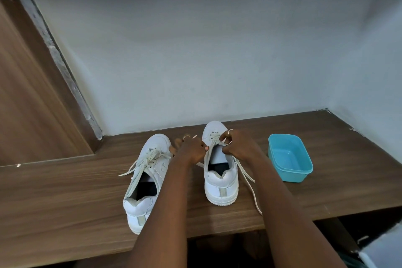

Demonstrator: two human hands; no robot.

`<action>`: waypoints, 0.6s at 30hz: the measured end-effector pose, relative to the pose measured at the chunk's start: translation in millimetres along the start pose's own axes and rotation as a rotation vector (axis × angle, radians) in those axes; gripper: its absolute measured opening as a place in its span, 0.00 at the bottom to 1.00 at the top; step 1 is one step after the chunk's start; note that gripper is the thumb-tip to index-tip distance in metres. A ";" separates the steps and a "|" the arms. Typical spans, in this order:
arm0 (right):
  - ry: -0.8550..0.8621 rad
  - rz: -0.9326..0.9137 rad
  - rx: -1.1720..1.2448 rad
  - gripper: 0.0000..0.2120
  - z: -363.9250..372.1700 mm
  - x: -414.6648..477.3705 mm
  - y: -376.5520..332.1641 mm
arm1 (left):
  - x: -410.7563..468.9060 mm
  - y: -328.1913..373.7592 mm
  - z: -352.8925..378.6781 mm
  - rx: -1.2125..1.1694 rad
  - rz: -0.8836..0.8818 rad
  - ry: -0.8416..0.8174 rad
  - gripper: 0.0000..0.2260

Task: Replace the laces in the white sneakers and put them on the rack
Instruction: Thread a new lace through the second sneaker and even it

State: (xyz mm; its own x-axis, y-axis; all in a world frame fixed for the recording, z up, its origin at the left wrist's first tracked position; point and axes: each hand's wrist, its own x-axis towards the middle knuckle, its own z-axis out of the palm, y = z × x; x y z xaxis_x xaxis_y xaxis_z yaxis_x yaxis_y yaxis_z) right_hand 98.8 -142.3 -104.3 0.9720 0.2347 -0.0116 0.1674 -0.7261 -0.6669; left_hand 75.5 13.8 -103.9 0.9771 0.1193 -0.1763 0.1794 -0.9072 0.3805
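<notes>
White sneaker point(220, 183), fingers point(225, 135) pinching its lace point(214, 137)

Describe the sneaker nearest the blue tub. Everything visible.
The sneaker is white and leather-like, with a thick sole, a grey heel strip and a dark inside. It stands upright on the wooden shelf, toe to the wall, apart from the blue tub. Its pale lace is threaded near the toe; one loose end trails past the shelf edge. The right hand pinches the lace over the tongue; the left hand grips its other end.
</notes>
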 end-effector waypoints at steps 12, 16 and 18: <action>0.082 0.301 -0.193 0.23 1.1 -13.8 -4.8 | -6.7 -0.3 -3.0 -0.094 -0.210 0.305 0.12; 0.069 0.315 -0.163 0.17 16.4 -16.3 -12.4 | -23.6 10.1 -9.5 -0.295 -0.131 0.179 0.09; 0.078 0.365 -0.034 0.18 20.0 -15.9 -16.6 | -25.9 15.7 -3.5 -0.478 -0.179 -0.002 0.12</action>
State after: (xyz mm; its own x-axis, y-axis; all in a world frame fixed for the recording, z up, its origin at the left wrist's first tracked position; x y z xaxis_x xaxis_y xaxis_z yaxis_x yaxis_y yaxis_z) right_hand 77.3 -121.0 -108.0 0.9782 -0.0926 -0.1861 -0.1882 -0.7741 -0.6044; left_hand 53.4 -2.1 -90.2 0.9262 0.2545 -0.2783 0.3766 -0.5865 0.7171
